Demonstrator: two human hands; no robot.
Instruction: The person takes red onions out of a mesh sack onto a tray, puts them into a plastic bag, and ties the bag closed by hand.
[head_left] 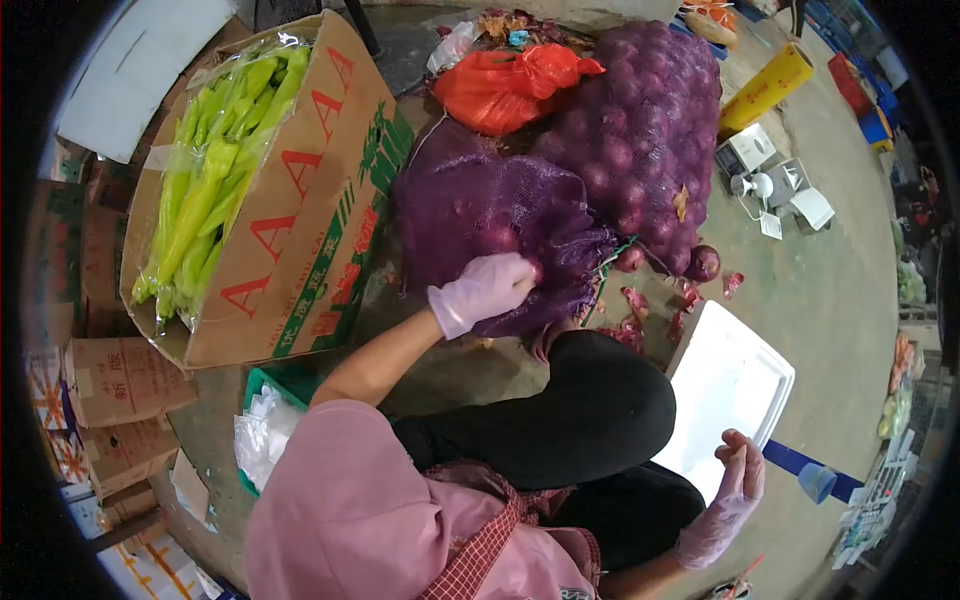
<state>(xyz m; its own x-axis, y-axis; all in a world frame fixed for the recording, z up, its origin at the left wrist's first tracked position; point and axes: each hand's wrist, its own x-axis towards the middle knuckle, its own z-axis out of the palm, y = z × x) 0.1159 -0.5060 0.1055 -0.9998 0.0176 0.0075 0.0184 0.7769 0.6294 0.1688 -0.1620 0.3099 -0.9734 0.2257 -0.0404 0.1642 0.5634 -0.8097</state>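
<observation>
My left hand [485,292], in a thin clear glove, is closed on the purple mesh bag [470,205]. The bag slumps on the floor with a few red onions [495,237] showing through it. An onion's skin shows beside my left fingertips, so the hand may grip one through the mesh. My right hand [728,500], gloved too, hovers at the lower right beside the white foam box [735,360]. Its fingers are loosely bent and apart, with nothing in them. The foam box stands by my knee, its inside bare where I see it.
A full mesh sack of onions [630,120] stands behind, with a red plastic bag [505,88] beside it. Loose onions [703,263] and peeled skins [630,325] lie on the floor. At left stands a carton [300,215] of green peppers [210,185]; a green crate [255,385] holds clear bags.
</observation>
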